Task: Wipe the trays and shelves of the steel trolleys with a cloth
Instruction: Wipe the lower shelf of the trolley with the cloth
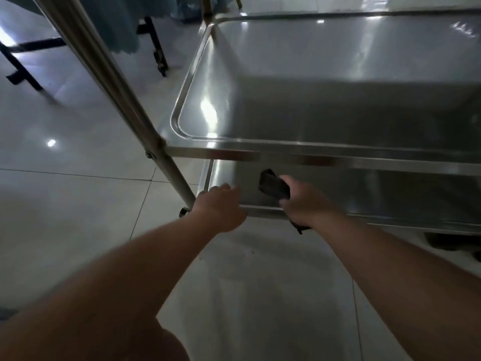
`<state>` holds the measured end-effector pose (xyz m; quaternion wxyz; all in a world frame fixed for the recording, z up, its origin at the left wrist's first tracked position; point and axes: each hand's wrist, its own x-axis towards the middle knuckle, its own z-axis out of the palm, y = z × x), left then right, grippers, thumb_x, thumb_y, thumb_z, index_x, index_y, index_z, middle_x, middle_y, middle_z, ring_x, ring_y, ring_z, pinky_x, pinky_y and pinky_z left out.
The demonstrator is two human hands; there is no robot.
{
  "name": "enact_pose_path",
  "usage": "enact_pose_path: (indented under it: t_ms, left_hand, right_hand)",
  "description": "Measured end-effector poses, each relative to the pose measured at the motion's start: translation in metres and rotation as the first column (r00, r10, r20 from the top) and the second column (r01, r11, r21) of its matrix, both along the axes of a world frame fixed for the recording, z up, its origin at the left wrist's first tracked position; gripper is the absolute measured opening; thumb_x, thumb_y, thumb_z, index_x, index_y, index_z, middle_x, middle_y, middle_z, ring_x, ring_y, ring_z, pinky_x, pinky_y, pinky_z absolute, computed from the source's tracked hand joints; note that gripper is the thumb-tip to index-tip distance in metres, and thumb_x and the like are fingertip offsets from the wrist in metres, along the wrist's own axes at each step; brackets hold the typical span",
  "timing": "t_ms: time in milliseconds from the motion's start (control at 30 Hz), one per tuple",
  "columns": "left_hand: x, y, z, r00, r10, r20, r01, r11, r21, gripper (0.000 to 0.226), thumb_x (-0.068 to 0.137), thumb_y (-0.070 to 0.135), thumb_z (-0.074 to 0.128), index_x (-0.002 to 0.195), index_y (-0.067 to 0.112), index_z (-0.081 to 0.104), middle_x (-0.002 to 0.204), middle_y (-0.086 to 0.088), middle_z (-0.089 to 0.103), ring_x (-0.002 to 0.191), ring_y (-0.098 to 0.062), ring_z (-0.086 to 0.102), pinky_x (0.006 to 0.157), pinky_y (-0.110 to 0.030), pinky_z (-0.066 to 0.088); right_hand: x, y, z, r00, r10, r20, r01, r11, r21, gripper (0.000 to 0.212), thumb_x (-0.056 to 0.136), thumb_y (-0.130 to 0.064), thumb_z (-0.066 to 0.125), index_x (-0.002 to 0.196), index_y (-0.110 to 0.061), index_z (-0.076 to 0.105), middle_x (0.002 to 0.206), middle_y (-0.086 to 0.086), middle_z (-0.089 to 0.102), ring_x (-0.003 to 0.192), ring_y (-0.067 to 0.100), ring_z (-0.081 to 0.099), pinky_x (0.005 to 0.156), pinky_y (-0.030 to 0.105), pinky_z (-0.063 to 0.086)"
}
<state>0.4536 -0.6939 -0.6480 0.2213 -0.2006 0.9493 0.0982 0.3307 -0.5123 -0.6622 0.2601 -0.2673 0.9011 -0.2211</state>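
A steel trolley stands in front of me with a shiny upper tray (338, 147) and a lower shelf (364, 194) beneath it. My right hand (303, 201) is closed around a dark cloth (273, 185) and presses it on the lower shelf near its front left corner. A tail of the cloth hangs below my wrist over the shelf's front rim. My left hand (220, 208) rests on the front left corner of the lower shelf, fingers over the rim, beside the trolley's upright post (166, 162).
The trolley stands on pale glossy floor tiles (78, 204). A black caster (184, 211) shows under the left post. Black metal furniture legs (156, 48) and blue-green fabric (122, 22) are at the back left. A dark object (450, 242) lies on the floor at right.
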Motion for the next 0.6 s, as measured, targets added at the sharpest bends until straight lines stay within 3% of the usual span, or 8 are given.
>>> enact_pose_path:
  t_ms: [67, 167, 333, 400, 500, 600]
  left_hand:
    - [-0.002, -0.008, -0.015, 0.999, -0.032, -0.032, 0.031, 0.999, -0.026, 0.062, 0.095, 0.055, 0.054, 0.149, 0.025, 0.047, 0.146, -0.004, 0.054, 0.131, -0.031, 0.056, 0.105, -0.049, 0.045]
    - [-0.002, -0.018, -0.033, 0.995, -0.064, -0.072, 0.06, 0.997, -0.052, 0.061, 0.096, 0.056, 0.054, 0.148, 0.025, 0.048, 0.145, -0.005, 0.055, 0.128, -0.033, 0.059, 0.102, -0.048, 0.049]
    - [0.016, -0.031, -0.052, 0.994, -0.014, -0.113, 0.013, 1.0, -0.012, 0.062, 0.096, 0.057, 0.055, 0.152, 0.031, 0.045, 0.15, -0.001, 0.054, 0.131, -0.031, 0.058, 0.103, -0.05, 0.051]
    - [0.028, -0.04, -0.06, 0.987, 0.05, -0.154, -0.041, 0.997, 0.063, 0.057, 0.097, 0.056, 0.057, 0.149, 0.034, 0.049, 0.148, 0.003, 0.055, 0.13, -0.026, 0.059, 0.104, -0.043, 0.051]
    - [0.049, -0.056, -0.065, 0.982, 0.118, -0.148, -0.093, 0.982, 0.167, 0.049, 0.098, 0.051, 0.063, 0.144, 0.035, 0.054, 0.137, 0.006, 0.063, 0.112, -0.017, 0.065, 0.096, -0.032, 0.051]
    - [0.07, -0.07, -0.074, 0.983, 0.155, -0.097, -0.132, 0.969, 0.209, 0.043, 0.101, 0.045, 0.062, 0.141, 0.031, 0.058, 0.13, 0.002, 0.069, 0.11, -0.02, 0.067, 0.1, -0.04, 0.054]
  right_hand:
    - [-0.013, -0.006, -0.017, 1.0, 0.008, -0.024, -0.011, 0.995, -0.101, 0.044, 0.093, -0.021, 0.058, 0.136, -0.03, 0.053, 0.103, 0.003, 0.066, 0.088, 0.027, 0.063, 0.064, 0.033, 0.043]
    - [-0.028, -0.023, -0.036, 0.997, -0.017, -0.072, 0.003, 0.982, -0.191, 0.042, 0.094, -0.018, 0.062, 0.136, -0.024, 0.057, 0.107, 0.004, 0.065, 0.097, 0.029, 0.062, 0.076, 0.034, 0.042]
    - [-0.036, -0.059, -0.046, 0.977, -0.121, -0.175, 0.072, 0.962, -0.263, 0.037, 0.092, -0.025, 0.064, 0.129, -0.029, 0.059, 0.098, -0.006, 0.056, 0.087, 0.02, 0.052, 0.079, 0.033, 0.038]
    - [-0.033, -0.072, -0.049, 0.968, -0.132, -0.214, 0.065, 0.954, -0.293, 0.039, 0.093, -0.028, 0.064, 0.132, -0.029, 0.057, 0.102, -0.003, 0.06, 0.087, 0.021, 0.052, 0.079, 0.033, 0.039]
    - [-0.022, -0.091, -0.053, 0.957, -0.135, -0.259, 0.035, 0.933, -0.358, 0.043, 0.097, -0.028, 0.062, 0.139, -0.024, 0.054, 0.114, 0.006, 0.068, 0.096, 0.027, 0.061, 0.08, 0.034, 0.043]
    - [-0.007, -0.112, -0.062, 0.94, -0.139, -0.312, -0.003, 0.91, -0.415, 0.053, 0.1, -0.024, 0.06, 0.15, -0.017, 0.047, 0.128, 0.012, 0.067, 0.113, 0.033, 0.064, 0.085, 0.033, 0.044]
